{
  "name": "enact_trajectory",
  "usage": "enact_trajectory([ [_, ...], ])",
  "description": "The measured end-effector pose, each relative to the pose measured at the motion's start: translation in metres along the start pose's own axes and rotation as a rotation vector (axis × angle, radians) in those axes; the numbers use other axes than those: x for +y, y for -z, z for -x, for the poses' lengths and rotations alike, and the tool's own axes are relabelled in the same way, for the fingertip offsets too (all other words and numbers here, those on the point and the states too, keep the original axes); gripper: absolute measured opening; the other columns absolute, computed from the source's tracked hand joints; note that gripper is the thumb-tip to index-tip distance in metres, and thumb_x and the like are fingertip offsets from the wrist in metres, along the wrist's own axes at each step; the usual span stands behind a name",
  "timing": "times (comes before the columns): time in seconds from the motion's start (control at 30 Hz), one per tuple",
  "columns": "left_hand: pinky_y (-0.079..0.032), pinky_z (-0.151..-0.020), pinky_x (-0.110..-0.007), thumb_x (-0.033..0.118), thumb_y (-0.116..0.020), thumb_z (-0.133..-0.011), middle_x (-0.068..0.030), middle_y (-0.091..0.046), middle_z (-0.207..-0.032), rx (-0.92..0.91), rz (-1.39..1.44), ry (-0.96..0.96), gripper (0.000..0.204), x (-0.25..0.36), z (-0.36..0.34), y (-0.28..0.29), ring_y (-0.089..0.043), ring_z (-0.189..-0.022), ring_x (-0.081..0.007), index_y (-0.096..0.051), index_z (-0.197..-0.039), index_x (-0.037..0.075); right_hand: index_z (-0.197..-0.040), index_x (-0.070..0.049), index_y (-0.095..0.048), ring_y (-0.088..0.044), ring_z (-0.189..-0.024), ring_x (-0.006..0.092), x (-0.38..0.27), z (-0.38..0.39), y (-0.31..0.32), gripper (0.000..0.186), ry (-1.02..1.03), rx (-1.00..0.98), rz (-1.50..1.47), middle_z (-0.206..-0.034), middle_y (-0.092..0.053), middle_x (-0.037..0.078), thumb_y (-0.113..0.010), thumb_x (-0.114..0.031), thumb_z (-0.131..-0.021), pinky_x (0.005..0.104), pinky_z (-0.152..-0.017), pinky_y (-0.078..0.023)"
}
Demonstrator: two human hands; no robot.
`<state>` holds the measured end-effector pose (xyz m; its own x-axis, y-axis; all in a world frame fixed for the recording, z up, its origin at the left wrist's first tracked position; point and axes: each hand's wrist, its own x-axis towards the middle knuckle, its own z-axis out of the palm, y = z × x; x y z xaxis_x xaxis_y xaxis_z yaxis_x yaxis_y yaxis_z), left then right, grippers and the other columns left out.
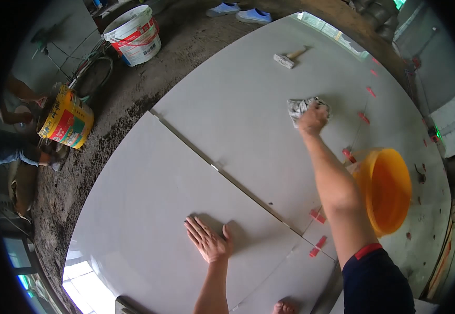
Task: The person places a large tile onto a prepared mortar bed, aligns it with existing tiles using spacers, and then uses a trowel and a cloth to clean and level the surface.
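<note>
- Two large pale tiles [133, 199] are divided by a dark seam [214, 166]; their far-left edges are bordered by rough dark ground [107, 138].
- The left hand [209, 245] is laid flat on the near tile, fingers spread and gripping nothing, with a broad stretch of tile between it and the seam.
- A crumpled grey-white cloth [295, 109] is held on the far tile by the right hand [314, 119], fingers closed over it.
- Beyond the cloth a hammer [284, 61] is placed; an orange bucket [395, 188] is seen beside the right forearm, and red clips [319, 246] are spaced along the right.
- On the ground, a white bucket [143, 49] and a yellow bucket [70, 120] are seen.
- A bare foot [284, 307] is cut off below; the right fingertips are blurred; the co-worker [21, 89] is partly lost in the dark rim.
</note>
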<state>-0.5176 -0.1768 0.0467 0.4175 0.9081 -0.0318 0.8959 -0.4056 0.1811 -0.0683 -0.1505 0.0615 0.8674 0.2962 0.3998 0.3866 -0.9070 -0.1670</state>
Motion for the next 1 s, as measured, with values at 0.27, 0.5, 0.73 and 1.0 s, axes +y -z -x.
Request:
enact_trajectory([
  [0.27, -0.013, -0.11, -0.051, 0.039, -0.063, -0.083, -0.023, -0.017, -0.148, 0.044, 0.232, -0.009, 0.082, -0.125, 0.03, 0.031, -0.013, -0.138, -0.0363, -0.02, -0.142, 0.001, -0.094, -0.005, -0.059, -0.059, -0.078, 0.0285, -0.114, 0.305, 0.153, 0.012, 0.479, -0.569, -1.16, -0.087, -0.06, 0.013, -0.059, -0.012, -0.084, 0.0366, -0.069, -0.048],
  [0.5, -0.027, -0.106, -0.048, 0.059, -0.039, -0.089, -0.026, -0.037, -0.137, 0.261, -0.187, 0.878, 0.077, -0.469, 0.217, 0.153, -0.032, -0.129, -0.0372, -0.039, -0.132, -0.004, -0.092, -0.004, -0.06, -0.059, -0.083, 0.0315, -0.037, 0.552, 0.253, 0.014, 0.865, -1.415, -1.15, -0.089, -0.06, 0.013, -0.056, -0.017, -0.087, 0.0405, -0.072, -0.048],
  [0.73, -0.031, -0.104, -0.041, 0.055, -0.051, -0.085, -0.0282, -0.035, -0.137, 0.172, 0.119, 0.872, 0.083, -0.443, 0.245, 0.099, -0.037, -0.125, -0.0389, -0.029, -0.137, -0.005, -0.099, 0.0, -0.056, -0.056, -0.081, 0.0322, -0.013, 0.508, 0.225, 0.019, 0.795, -0.913, -1.207, -0.081, -0.058, 0.014, -0.057, -0.005, -0.081, 0.0391, -0.072, -0.048],
  [1.0, -0.018, -0.11, -0.046, 0.048, -0.045, -0.091, -0.0253, -0.027, -0.143, 0.005, -0.331, 0.587, 0.07, -0.321, 0.192, 0.114, -0.024, -0.134, -0.0383, -0.031, -0.137, -0.004, -0.136, 0.004, -0.024, -0.036, -0.122, 0.045, -0.023, 0.239, 0.102, 0.066, 0.338, -0.207, -0.525, -0.133, -0.029, 0.035, -0.057, -0.022, -0.086, 0.0455, -0.099, -0.037],
])
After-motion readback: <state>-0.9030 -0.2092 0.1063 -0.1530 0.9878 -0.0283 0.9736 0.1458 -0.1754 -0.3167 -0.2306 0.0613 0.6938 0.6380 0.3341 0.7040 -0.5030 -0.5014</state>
